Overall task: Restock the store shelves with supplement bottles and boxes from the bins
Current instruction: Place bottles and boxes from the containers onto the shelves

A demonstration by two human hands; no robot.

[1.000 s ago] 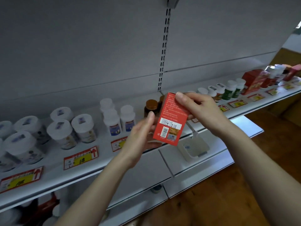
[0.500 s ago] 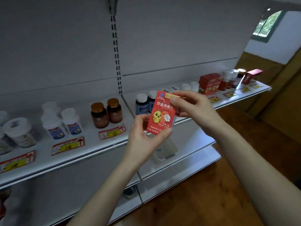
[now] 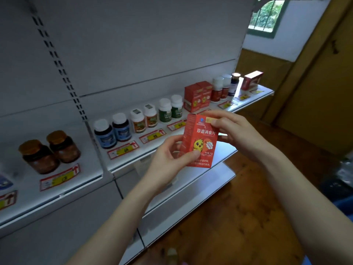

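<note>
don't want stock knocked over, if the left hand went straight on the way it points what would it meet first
Likely the matching red boxes on the shelf; the left hand, gripping the held red box, points up-right at them. Depth unclear.

Glossy red cardboard box (image 3: 199, 142), matt white metal shelf (image 3: 156, 150), amber plastic bottles (image 3: 49, 150), polished wooden floor (image 3: 238, 217).

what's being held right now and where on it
A red box, held two-handed: the left-hand grip holds its lower left part, thumb on the front, and the right-hand grip pinches its top right corner.
</note>
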